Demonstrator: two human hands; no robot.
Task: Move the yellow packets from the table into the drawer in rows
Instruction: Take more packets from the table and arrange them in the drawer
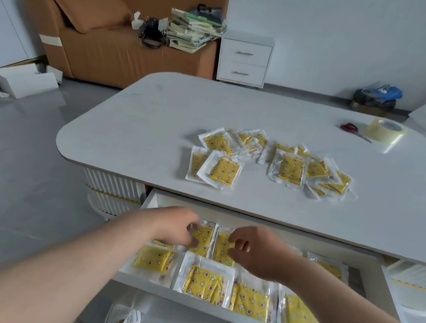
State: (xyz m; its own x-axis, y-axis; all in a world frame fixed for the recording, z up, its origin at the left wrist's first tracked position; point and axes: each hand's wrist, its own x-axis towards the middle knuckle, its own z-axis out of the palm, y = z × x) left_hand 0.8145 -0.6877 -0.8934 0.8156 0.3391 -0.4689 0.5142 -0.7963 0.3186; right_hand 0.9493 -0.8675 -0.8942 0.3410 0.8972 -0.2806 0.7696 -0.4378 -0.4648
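My left fingers (192, 241) are curled, pinching a flat yellow star-print packet in clear plastic wrap (205, 235). My right fingers (238, 240) look to pinch the top edge of the neighbour packet (219, 251) just beside it; it's blurred, so that grip is a judgement. Both packets sit in the back row of the open white drawer (167, 289). The front row of packets (206, 281) lies just nearer me than the fingers. The heap of packets (272, 162) is well beyond the fingers on the white oval tabletop (145, 117). Risk: the wrap is slick and the two packets touch, so dragging one likely skews the other or rides it over the front row, breaking the rows.
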